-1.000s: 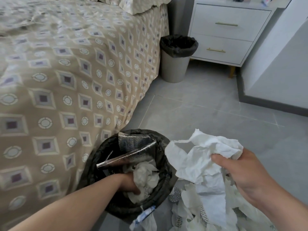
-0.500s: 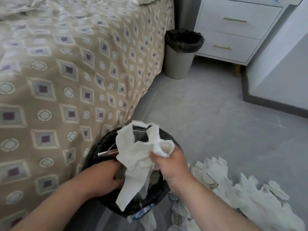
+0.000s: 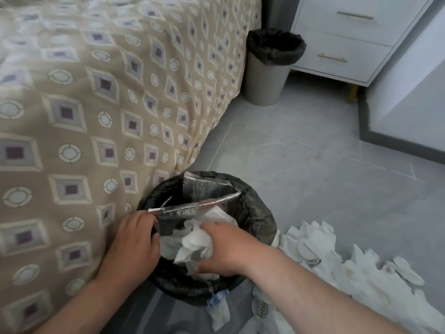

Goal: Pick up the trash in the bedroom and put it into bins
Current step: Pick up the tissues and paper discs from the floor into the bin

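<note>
Down from mid-air half a second back, the crumpled tissue (image 3: 196, 247) now sits inside the near bin (image 3: 261, 213), on top of other white paper. My right hand (image 3: 228, 249) has followed it in, fingers (image 3: 212, 226) clenched over the wad with the thumb at its near side. My left hand (image 3: 134, 242) is at the bin's left rim, fingers (image 3: 147, 219) curled round the edge of the silver foil bag (image 3: 204, 196) that stands tilted in the bin. A wrinkled black liner folds over the round rim. The bin's left side is right against the hanging patterned bed cover (image 3: 96, 104), so open room lies only to the right, over smooth grey floor tiles (image 3: 301, 153). Just beside the bin on that side spreads a loose pile of torn white paper (image 3: 337, 266). I count two bins: the far bin (image 3: 262, 83), grey with a black liner, stands between the bed and a white nightstand (image 3: 349, 37) with two brass-handled drawers.
</note>
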A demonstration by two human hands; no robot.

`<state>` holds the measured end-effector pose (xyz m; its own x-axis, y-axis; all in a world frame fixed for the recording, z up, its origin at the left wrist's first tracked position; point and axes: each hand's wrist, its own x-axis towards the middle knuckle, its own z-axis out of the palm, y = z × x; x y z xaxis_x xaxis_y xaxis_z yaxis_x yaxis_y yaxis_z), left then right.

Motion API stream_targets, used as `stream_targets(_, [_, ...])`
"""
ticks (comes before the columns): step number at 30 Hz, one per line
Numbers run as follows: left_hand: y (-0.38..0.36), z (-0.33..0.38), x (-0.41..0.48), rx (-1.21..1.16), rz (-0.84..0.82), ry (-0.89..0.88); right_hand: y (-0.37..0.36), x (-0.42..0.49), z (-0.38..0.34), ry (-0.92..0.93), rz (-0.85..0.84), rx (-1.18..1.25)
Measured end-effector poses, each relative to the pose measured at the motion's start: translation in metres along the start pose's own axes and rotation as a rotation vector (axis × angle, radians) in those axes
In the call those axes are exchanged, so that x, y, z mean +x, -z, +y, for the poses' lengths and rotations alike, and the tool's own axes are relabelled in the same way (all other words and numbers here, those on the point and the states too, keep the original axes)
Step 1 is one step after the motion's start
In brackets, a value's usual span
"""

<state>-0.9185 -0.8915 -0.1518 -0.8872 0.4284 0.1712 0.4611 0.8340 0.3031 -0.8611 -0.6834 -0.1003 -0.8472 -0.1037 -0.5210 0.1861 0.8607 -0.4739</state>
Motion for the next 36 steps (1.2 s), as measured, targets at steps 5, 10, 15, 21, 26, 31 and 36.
stream_targets(5, [0.006,0.014,0.002,0.167,-0.025,-0.041,-0.015,-0.076,0.02,-0.12,0.497,0.501])
stream_targets(10, [0.009,0.027,-0.004,0.196,-0.115,0.078,-0.063,-0.091,0.031,-0.742,-0.019,1.281])
stream_targets(15, [0.007,0.029,-0.03,-0.136,-0.149,0.106,-0.075,-0.078,0.016,-0.579,-0.028,1.419])
stream_targets(21, [-0.006,0.016,-0.042,0.011,-0.212,-0.015,-0.072,-0.08,0.001,-0.554,0.021,1.361])
stream_targets(26, [-0.01,0.014,-0.041,0.012,-0.203,-0.04,-0.046,-0.082,-0.003,-0.435,0.152,1.283])
stream_targets(31, [-0.01,0.01,-0.043,-0.02,-0.19,-0.082,-0.014,-0.036,-0.002,-0.24,0.374,0.799])
stream_targets(36, [-0.009,0.008,-0.044,-0.003,-0.196,-0.108,-0.006,-0.001,0.013,-0.146,0.145,0.216])
